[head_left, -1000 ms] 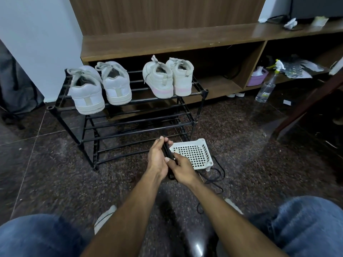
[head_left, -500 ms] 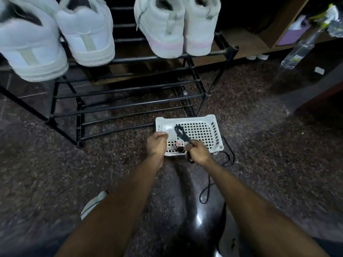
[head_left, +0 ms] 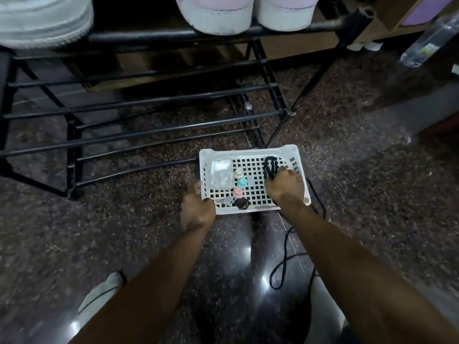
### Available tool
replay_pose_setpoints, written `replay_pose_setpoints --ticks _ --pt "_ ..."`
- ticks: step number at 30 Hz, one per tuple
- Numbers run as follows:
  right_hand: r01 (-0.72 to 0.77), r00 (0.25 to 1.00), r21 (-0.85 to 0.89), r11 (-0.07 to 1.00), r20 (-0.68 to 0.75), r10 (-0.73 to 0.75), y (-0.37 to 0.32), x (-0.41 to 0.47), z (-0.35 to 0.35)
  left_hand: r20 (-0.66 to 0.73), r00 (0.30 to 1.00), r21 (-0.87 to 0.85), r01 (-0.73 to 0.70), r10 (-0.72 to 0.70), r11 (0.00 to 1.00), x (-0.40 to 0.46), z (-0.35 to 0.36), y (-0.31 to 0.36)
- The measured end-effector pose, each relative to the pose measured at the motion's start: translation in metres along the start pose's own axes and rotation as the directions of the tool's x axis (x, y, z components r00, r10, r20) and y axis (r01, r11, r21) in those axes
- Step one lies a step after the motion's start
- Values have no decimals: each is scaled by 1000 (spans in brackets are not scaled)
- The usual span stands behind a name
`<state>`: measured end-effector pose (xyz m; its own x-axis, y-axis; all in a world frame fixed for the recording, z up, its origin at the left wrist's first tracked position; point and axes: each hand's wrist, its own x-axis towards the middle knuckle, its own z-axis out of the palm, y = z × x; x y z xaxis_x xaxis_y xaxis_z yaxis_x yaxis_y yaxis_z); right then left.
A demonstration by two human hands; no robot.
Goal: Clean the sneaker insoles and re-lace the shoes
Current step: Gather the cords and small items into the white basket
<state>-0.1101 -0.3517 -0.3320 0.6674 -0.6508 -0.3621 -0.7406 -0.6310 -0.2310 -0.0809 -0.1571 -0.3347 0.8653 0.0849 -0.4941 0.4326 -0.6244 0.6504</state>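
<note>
Left hand grips basket rim; right hand inside holds lace.

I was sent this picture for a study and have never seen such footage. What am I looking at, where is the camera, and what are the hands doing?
There is no machine here: a person wears a camera on the head, looking down at their own arms. On the dark speckled floor sits a white perforated basket holding small pastel bottles and a clear packet. The left hand grips the basket's near corner. The right hand holds a bundled black shoelace inside the basket; another black lace trails on the floor. Behind stands a black shoe rack carrying white sneakers.
</note>
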Motion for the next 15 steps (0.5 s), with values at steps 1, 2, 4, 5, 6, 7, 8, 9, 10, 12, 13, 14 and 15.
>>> replay_pose_setpoints --ticks 1,2,4,5,6,7,8,9,10,12,13,14,15 --pt "84 996 -83 993 -15 -86 0 -6 2 -3 1000 16 -6 6 1000 0 1 -1" --pt "190 981 -159 969 -2 -193 1 -9 4 -12 1000 15 -14 14 1000 1 1 -3" --pt "407 913 -302 862 96 -397 8 -10 11 -26 999 6 -24 25 1000 2 2 -7" --pt "480 877 -349 805 166 -452 12 -8 14 -30 999 6 -28 28 1000 3 3 -8" --pt "528 849 -383 758 223 -479 15 -5 16 -33 999 2 -29 29 1000 4 3 -9" --pt "557 830 -411 722 265 -490 19 -3 18 -37 999 -8 -28 28 1000 4 3 -9" --pt "566 825 -434 701 292 -485 21 -1 19 -42 999 -19 -29 28 999 5 3 -9" --pt "558 830 -453 696 307 -465 24 1 18 -47 999 -30 -29 27 999 6 4 -9" --pt "543 840 -474 693 310 -445 26 4 18 -52 998 -32 -27 25 999 6 4 -9" --pt "506 863 -517 691 284 -419 33 10 17 -51 998 -29 -31 30 999 7 4 -9" --pt "492 870 -526 694 265 -416 37 12 16 -52 998 -34 -38 36 999 7 5 -9" --pt "490 871 -518 701 251 -423 41 13 15 -51 998 -34 -42 40 999 7 5 -9" --pt "502 863 -496 709 238 -445 45 14 14 -51 998 -33 -46 44 998 6 5 -9"
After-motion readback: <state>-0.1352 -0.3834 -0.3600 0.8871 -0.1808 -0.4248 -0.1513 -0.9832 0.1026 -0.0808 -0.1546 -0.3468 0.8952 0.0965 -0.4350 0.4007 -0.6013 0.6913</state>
